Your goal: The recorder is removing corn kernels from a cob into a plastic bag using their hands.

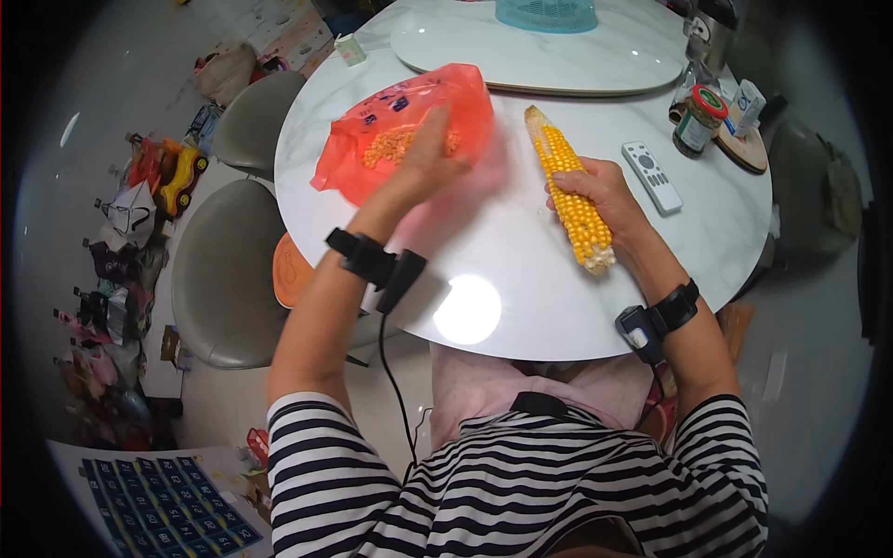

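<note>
My right hand (607, 199) grips an ear of yellow corn (573, 202) around its middle. The ear tilts, its pale tip pointing away from me; bare cob shows near the tip. Over a red plastic bag (453, 87) at the left of the table, my left hand (429, 157) is blurred, its fingers pointing away from me. Loose corn kernels (387, 148) lie in a heap in the bag's mouth, partly covered by that hand. I cannot tell whether my left fingers hold anything. Printed writing marks the bag.
The round white table (530, 300) has a raised turntable (544, 59) bearing a blue mesh cover (548, 15). At the right lie a white remote control (651, 177) and a red-lidded jar (700, 120). Grey chairs (223, 279) stand to the left. A cable (391, 376) hangs from my left wrist strap.
</note>
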`<move>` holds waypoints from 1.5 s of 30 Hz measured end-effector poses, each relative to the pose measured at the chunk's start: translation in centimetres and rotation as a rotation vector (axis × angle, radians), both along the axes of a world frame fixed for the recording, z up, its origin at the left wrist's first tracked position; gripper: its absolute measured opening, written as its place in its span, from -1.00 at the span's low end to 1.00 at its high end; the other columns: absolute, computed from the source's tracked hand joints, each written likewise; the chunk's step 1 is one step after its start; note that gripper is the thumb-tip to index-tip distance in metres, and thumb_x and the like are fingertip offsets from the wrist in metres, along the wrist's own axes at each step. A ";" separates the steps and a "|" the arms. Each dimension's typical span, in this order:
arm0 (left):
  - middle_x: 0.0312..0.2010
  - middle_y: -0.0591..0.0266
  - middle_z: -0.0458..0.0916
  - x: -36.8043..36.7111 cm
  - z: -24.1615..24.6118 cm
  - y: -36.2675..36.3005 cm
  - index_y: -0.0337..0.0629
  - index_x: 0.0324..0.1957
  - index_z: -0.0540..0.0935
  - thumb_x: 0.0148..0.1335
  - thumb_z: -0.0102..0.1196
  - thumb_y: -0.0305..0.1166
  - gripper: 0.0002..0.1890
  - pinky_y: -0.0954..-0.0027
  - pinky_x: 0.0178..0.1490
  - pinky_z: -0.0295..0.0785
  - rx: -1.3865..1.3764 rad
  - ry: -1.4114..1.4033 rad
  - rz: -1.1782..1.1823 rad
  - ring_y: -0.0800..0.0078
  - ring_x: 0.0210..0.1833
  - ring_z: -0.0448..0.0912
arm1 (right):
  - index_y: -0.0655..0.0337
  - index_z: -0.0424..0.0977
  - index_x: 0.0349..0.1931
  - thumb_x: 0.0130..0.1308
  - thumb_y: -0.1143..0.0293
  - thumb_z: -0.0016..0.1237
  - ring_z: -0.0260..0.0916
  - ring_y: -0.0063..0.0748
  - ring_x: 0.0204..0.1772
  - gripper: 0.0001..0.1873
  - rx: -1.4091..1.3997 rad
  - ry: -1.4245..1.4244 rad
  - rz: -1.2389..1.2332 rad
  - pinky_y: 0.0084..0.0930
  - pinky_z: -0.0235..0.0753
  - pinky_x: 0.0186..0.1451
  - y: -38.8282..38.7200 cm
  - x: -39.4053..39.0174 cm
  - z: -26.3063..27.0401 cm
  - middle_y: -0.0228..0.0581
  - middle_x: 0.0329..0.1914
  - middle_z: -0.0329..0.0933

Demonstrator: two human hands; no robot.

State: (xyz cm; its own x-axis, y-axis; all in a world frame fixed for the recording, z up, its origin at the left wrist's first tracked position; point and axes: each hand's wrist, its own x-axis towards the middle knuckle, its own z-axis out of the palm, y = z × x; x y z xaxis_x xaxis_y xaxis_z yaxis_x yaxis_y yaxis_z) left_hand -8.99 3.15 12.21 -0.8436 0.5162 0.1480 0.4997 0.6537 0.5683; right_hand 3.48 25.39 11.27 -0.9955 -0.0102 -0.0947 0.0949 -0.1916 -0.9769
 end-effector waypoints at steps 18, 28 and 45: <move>-0.20 -0.31 0.51 -2.6 1.4 -1.3 -0.41 -0.13 0.47 -0.11 -0.05 -0.57 -0.62 0.05 -0.07 0.40 -0.175 0.155 0.266 -0.13 -0.12 0.50 | 0.40 0.37 -0.20 0.15 0.35 0.02 0.46 -0.57 -0.48 -0.69 0.048 0.013 0.027 -0.65 0.51 -0.51 0.3 0.2 0.3 -0.25 -0.46 0.46; -0.29 -0.22 0.54 -3.9 1.7 -1.5 -0.46 -0.11 0.45 -0.07 -0.17 -0.60 -0.61 0.03 -0.05 0.39 0.369 0.962 0.219 -0.16 -0.14 0.49 | 0.40 0.37 -0.20 0.15 0.34 0.02 0.46 -0.58 -0.50 -0.69 0.066 0.020 0.009 -0.67 0.51 -0.51 -0.2 0.3 0.4 -0.25 -0.47 0.46; -0.72 -0.05 0.43 10.1 -0.9 9.8 -0.59 -0.39 0.44 0.07 0.09 -0.24 -0.58 0.34 -0.54 0.41 0.533 0.142 -0.031 0.27 -0.58 0.55 | 0.43 0.39 -0.26 0.28 0.27 -0.13 0.48 -0.48 -0.41 -0.69 -0.227 0.111 -0.226 -0.57 0.52 -0.37 0.6 -0.3 -0.1 -0.17 -0.40 0.48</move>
